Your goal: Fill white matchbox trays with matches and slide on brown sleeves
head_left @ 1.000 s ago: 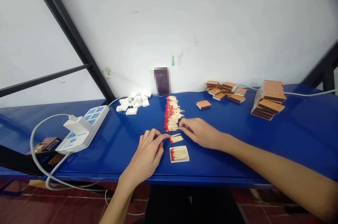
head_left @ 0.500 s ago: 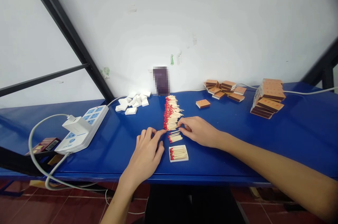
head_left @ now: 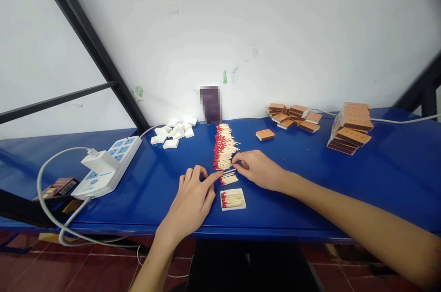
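Note:
A long pile of red-headed matches (head_left: 224,147) runs away from me across the blue table. Just in front of it lies a small group of matches (head_left: 229,179), lined up with their heads to the left. Nearer the edge, a white matchbox tray (head_left: 244,207) holds a layer of matches. My left hand (head_left: 195,198) rests on the table with fingers apart, its index fingertip at the head end of the small group. At the stick ends, my right hand (head_left: 258,169) pinches a match by its tail between thumb and index finger.
White matchbox trays (head_left: 171,144) lie heaped at the back left. One orange matchbox cover (head_left: 265,134), a loose heap of covers (head_left: 295,115) and a wrapped stack (head_left: 354,122) are at the right. A power strip (head_left: 113,168) with cables sits left. A blurred dark object (head_left: 211,104) leans on the wall.
My left index finger has moved slightly right, over the heads beside the small group. My right hand has stayed nearly in place, moving slightly upward.

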The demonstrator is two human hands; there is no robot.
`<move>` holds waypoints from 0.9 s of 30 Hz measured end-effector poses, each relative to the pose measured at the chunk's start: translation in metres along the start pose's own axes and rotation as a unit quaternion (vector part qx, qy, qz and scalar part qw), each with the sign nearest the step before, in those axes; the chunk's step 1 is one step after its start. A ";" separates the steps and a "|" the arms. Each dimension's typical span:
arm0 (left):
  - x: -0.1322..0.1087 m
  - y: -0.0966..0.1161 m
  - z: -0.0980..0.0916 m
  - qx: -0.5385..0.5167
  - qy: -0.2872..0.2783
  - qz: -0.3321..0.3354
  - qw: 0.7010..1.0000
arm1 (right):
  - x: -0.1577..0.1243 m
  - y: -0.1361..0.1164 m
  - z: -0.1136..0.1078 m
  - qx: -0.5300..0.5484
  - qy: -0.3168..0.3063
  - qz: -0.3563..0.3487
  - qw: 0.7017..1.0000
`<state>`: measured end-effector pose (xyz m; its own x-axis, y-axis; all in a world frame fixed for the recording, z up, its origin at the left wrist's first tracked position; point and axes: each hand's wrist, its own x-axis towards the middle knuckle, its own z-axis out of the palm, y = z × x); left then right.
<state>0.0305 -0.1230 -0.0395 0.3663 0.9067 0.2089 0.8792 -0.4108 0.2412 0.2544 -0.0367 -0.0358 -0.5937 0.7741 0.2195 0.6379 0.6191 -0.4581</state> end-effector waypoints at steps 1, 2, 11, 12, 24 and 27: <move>0.000 0.000 0.000 -0.001 0.001 -0.001 1.000 | 0.000 0.000 0.000 -0.001 -0.001 0.001 1.000; 0.000 0.000 0.000 -0.003 0.002 -0.003 1.000 | 0.000 0.000 0.000 -0.002 -0.003 0.002 1.000; 0.000 0.001 -0.001 -0.009 0.007 -0.008 1.000 | -0.003 0.001 0.001 -0.028 -0.018 -0.018 0.999; 0.000 0.001 -0.001 -0.009 0.007 -0.008 1.000 | -0.003 0.001 0.001 -0.029 -0.019 -0.019 0.999; -0.001 0.002 -0.002 -0.023 0.011 -0.010 1.000 | -0.006 -0.003 -0.001 -0.036 -0.029 -0.029 0.998; -0.001 0.001 -0.001 -0.013 0.010 -0.004 1.000 | -0.006 -0.003 -0.002 -0.033 -0.027 -0.033 0.999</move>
<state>0.0305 -0.1240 -0.0384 0.3534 0.9078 0.2258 0.8739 -0.4065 0.2665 0.2569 -0.0435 -0.0342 -0.6596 0.7248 0.1990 0.6267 0.6765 -0.3868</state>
